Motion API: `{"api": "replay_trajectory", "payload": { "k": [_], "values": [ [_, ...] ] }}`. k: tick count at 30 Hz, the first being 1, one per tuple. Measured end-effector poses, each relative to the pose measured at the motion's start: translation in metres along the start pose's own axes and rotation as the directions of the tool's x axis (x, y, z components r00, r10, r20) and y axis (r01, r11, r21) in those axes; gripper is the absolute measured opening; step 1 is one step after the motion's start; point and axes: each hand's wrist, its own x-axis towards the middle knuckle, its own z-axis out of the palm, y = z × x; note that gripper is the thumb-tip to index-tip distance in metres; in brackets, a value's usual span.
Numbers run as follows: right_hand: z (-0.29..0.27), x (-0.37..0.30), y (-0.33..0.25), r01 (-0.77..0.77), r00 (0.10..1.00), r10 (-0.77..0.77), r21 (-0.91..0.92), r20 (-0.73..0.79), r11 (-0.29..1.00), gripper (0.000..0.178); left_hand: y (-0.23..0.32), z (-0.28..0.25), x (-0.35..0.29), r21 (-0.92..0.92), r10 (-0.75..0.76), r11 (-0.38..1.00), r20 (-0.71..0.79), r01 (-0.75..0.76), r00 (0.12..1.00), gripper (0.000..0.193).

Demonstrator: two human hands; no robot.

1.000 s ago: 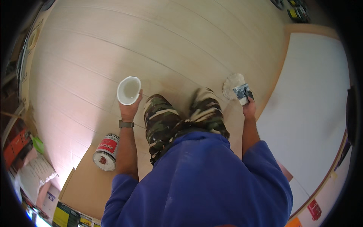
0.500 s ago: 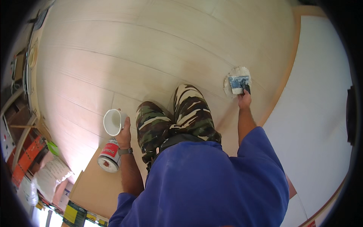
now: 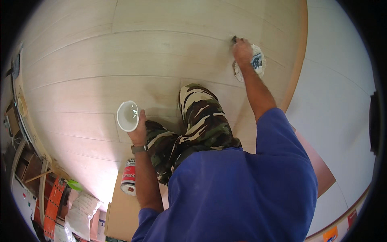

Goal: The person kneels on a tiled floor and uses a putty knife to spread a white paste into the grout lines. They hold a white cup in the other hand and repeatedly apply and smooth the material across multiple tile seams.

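Observation:
My left hand (image 3: 140,131) is wrapped round a white cup (image 3: 123,117), tilted so that its glossy inside shows. On the right, my right hand (image 3: 242,52) is closed on a small dark object (image 3: 234,39) whose kind I cannot make out. Beside that hand lies a crumpled, roundish white piece (image 3: 261,71) on the floor, with a blue-grey patch (image 3: 257,60) on it. My fingers partly cover both. A can with a red and white label (image 3: 128,176) stands by my left forearm, which hides part of it.
Pale plank-like flooring (image 3: 161,52) spreads beneath my knees, bounded on the right by a wooden edge strip (image 3: 299,60) and a white panel (image 3: 338,105). Cardboard (image 3: 121,218) lies at lower left. Beyond are white sacks (image 3: 82,215) and an orange perforated beam (image 3: 54,207).
My right hand has moved forward, off the near edge of the white piece to its left side. My left hand still holds the cup. The whole view has shifted.

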Motion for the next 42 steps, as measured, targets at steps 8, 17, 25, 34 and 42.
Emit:
{"api": "replay_trajectory", "payload": {
  "k": [8,17,25,34,42],
  "values": [
    [0.054,-0.014,-0.021,-0.013,0.995,0.018,0.048,-0.103,0.999,0.051,-0.045,0.028,0.122,0.064,0.301,0.953,-0.095,-0.296,0.949,0.05],
    [0.047,0.013,0.029,-0.18,0.978,0.184,-0.051,0.099,0.982,0.061,-0.054,0.09,0.212,0.289,0.47,0.851,-0.044,-0.439,0.882,0.051],
    [0.036,-0.002,0.019,-0.077,0.979,0.073,0.012,0.192,0.997,0.065,-0.072,0.097,0.221,0.586,0.661,0.629,-0.056,-0.511,0.748,0.057],
    [0.054,0.037,-0.178,0.333,0.943,-0.333,0.094,-0.015,0.938,0.068,-0.065,0.102,0.224,0.571,0.618,0.657,-0.033,-0.493,0.785,0.061],
    [0.081,0.038,0.017,-0.224,0.957,0.244,0.137,-0.157,0.965,0.069,-0.067,0.107,0.232,0.573,0.592,0.671,-0.031,-0.47,0.806,0.066]
  ]
}}
